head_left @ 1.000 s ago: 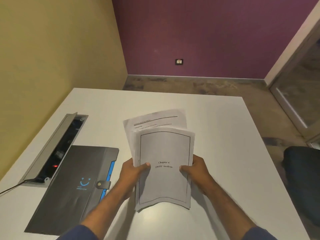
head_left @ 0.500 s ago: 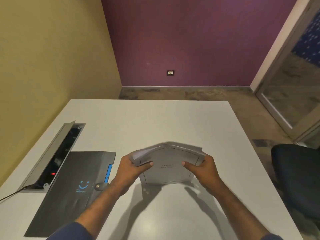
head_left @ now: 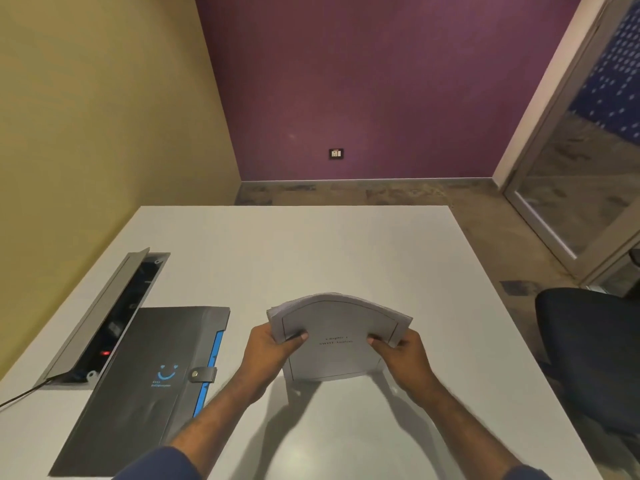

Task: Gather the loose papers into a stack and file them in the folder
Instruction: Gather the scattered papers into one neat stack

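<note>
The left hand [head_left: 268,348] and right hand [head_left: 401,355] each pinch a side edge of the paper stack [head_left: 337,337], thumbs on its printed cover sheet, holding it bowed and on edge at the lower centre of the frame above the white table [head_left: 311,251]. Gathering looks done; squaring and filing remain. The grey folder [head_left: 138,382] lies flat at lower left, its snap tab [head_left: 202,374] apparently fastened, contents unseen, so it must be opened first.

1. Left hand [head_left: 268,349] raised in front of the body, thumb on top, fingers curled under in a pinching grip
2. Right hand [head_left: 403,355] mirrors it, thumb pointing inward
3. Both forearms bare, angled inward, blue sleeves at the elbows
</note>
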A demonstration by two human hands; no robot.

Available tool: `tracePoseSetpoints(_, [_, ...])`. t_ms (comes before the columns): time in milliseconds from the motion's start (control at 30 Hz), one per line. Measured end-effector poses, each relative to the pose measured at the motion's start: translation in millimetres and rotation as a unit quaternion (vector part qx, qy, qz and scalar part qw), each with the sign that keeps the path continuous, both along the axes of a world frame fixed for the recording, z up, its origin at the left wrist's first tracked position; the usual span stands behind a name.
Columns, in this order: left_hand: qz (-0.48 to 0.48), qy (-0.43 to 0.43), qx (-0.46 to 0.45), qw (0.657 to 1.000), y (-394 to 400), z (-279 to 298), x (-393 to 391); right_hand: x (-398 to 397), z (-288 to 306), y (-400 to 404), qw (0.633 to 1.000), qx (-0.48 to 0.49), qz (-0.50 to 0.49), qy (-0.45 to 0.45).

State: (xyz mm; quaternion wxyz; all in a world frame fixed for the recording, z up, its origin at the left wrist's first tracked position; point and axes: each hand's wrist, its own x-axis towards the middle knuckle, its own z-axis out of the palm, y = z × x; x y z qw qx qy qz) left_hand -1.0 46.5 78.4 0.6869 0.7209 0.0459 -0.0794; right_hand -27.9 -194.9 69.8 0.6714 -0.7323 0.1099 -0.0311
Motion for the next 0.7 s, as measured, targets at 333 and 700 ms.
tracePoseSetpoints(333, [0.012,0.02,0.03,0.999,-15,-16,-18,-17,-25,3,0.999,-0.001,-0.012,0.042])
tracePoseSetpoints(700, [0.077,-0.05,-0.053,0.994,-2,29,7,-18,-19,-12,0.997,0.054,-0.037,0.03])
